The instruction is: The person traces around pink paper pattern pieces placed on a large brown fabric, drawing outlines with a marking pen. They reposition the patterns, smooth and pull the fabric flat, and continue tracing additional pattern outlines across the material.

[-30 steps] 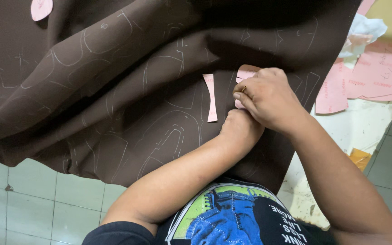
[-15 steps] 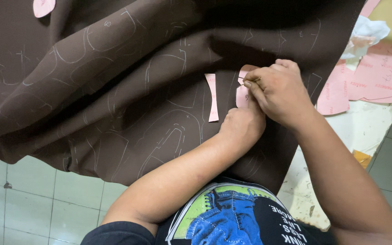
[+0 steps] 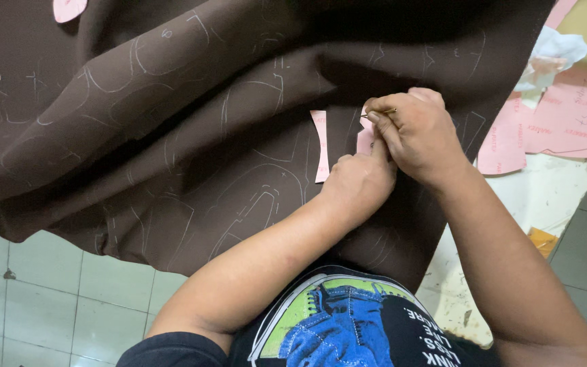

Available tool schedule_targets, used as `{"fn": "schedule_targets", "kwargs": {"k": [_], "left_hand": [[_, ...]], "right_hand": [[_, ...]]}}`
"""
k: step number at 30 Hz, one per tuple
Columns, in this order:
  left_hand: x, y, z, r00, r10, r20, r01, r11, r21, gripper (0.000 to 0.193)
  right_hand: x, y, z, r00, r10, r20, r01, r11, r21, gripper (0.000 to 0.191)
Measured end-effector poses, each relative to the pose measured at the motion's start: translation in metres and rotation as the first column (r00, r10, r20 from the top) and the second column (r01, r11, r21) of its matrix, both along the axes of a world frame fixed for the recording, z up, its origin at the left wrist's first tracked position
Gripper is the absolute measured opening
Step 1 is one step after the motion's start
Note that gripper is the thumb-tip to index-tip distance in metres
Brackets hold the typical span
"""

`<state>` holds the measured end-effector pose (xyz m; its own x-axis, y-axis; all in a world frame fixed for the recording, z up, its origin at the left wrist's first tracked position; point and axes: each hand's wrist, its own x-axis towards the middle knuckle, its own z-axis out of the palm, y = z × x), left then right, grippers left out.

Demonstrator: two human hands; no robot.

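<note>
Brown cloth point(image 3: 191, 156) covers almost the whole desk point(image 3: 545, 197) and hangs over its near edge toward the tiled floor point(image 3: 42, 292). It lies in soft folds and is covered with pale traced outlines of pattern shapes. Pink paper templates point(image 3: 565, 122) lie in a loose heap at the right edge of the desk, beside a crumpled white scrap, well apart from the work. One more pink piece point(image 3: 69, 8) sits at the top left on the cloth.

Near the middle, a narrow pink strip point(image 3: 321, 146) lies flat on the cloth, just beside the hands. The left hand point(image 3: 358, 183) presses a second small pink template point(image 3: 365, 139) down onto the cloth, its grip closed flat over it so most of the piece is hidden. The right hand point(image 3: 419, 132) pinches a thin marking tool point(image 3: 378, 113) between thumb and forefinger, grip narrow and tight, tip at the upper edge of that template.

To trace well here, I judge that the left hand should keep firm, even weight so the template cannot creep on the loose weave. The cloth under it should be smoothed flat first, since a nearby fold would distort the line. The tool should ride touching the template's edge, held steeply, in short strokes, with the pressing fingers shifted ahead of the tip rather than lifted.
</note>
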<state>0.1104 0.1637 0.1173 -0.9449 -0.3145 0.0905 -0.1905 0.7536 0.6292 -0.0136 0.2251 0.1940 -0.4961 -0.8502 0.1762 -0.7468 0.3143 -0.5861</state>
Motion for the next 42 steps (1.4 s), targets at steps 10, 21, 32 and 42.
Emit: {"fn": "schedule_targets", "kwargs": {"k": [10,21,32,42], "left_hand": [[-0.004,-0.013,0.029,0.975,0.015,0.223,-0.046,0.990,0.134,0.064],[0.004,-0.030,0.038,0.979,-0.178,-0.102,0.110,0.876,-0.469,0.029],[0.002,-0.040,0.039,0.979,-0.201,-0.025,0.177,0.908,-0.381,0.037],[-0.003,-0.046,0.047,0.968,-0.232,0.095,0.250,0.917,-0.312,0.040]], "right_hand": [[-0.001,-0.005,0.008,0.999,0.001,-0.039,0.000,1.000,0.023,0.012],[-0.010,-0.017,0.008,0.996,-0.088,-0.020,0.090,0.988,0.125,0.014],[-0.021,0.013,0.002,0.990,-0.124,-0.063,0.129,0.989,0.075,0.013],[-0.011,0.052,0.002,0.964,-0.265,0.005,0.263,0.957,0.123,0.014]]}}
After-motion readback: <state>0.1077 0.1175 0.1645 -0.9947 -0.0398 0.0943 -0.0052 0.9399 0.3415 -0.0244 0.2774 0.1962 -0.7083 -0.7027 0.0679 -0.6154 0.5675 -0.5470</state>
